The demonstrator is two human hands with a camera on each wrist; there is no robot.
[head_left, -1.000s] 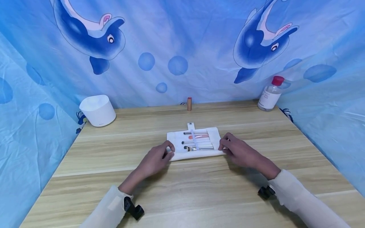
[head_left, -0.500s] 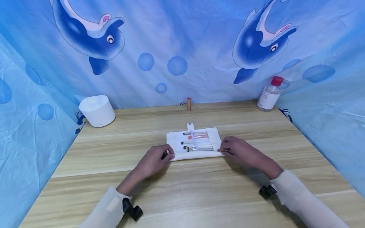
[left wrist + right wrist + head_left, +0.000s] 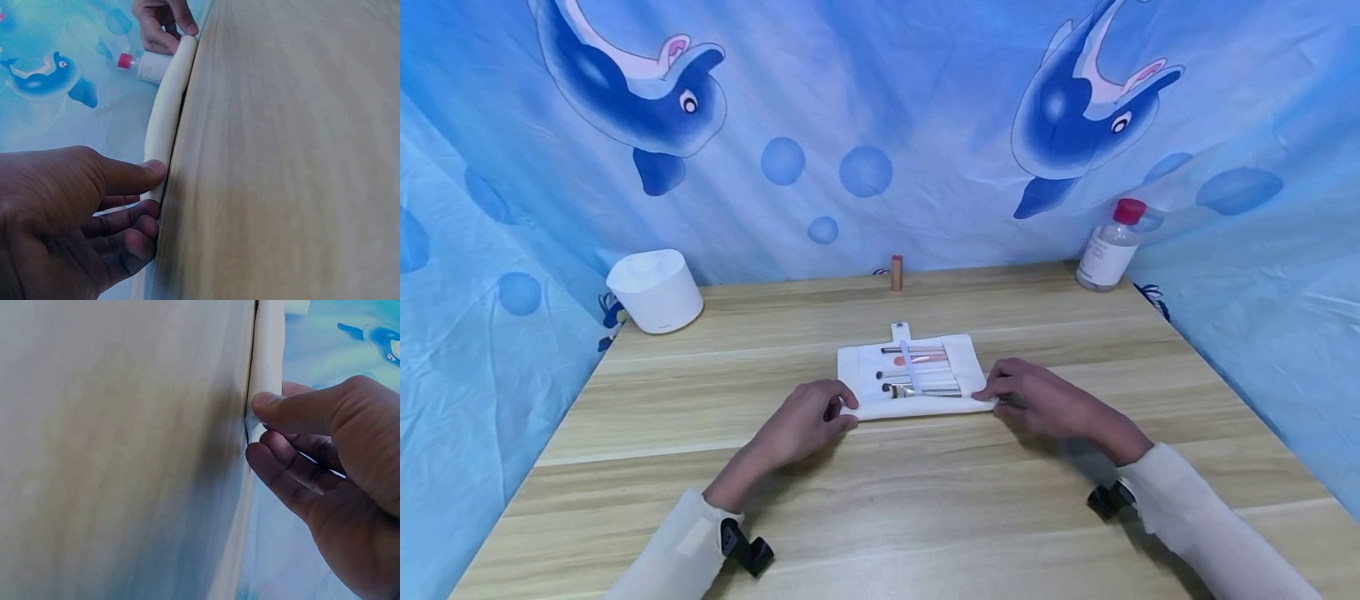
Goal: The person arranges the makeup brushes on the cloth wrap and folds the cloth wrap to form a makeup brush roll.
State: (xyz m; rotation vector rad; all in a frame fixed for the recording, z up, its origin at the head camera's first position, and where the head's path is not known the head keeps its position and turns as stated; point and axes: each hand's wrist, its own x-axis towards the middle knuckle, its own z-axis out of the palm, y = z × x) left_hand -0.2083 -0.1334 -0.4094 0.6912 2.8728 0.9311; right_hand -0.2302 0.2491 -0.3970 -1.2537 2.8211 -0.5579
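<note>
A white makeup brush roll point(image 3: 861, 375) lies spread on the table, its near edge folded over into a thick rounded band. Several makeup brushes point(image 3: 925, 360) sit inside it under a pale strap, and a snap tab point(image 3: 900, 331) sticks out at the far side. My left hand point(image 3: 811, 421) pinches the near left end of the fold between thumb and fingers. At the near right end, my right hand point(image 3: 1037, 400) grips the fold the same way. Both wrist views show the thumb pressed on the rounded white edge point(image 3: 161, 125).
A white round container point(image 3: 658, 296) stands at the table's back left. Near the back edge is a small brown tube point(image 3: 897, 273), upright. A clear bottle with a red cap point(image 3: 1108, 250) stands at the back right. Blue dolphin-print cloth point(image 3: 820, 100) surrounds the wooden table point(image 3: 880, 517).
Both hands stay at the near corners of the brush roll, with slight shifts of fingers. The right hand's fingers have spread a little, and the folded edge has barely moved.
</note>
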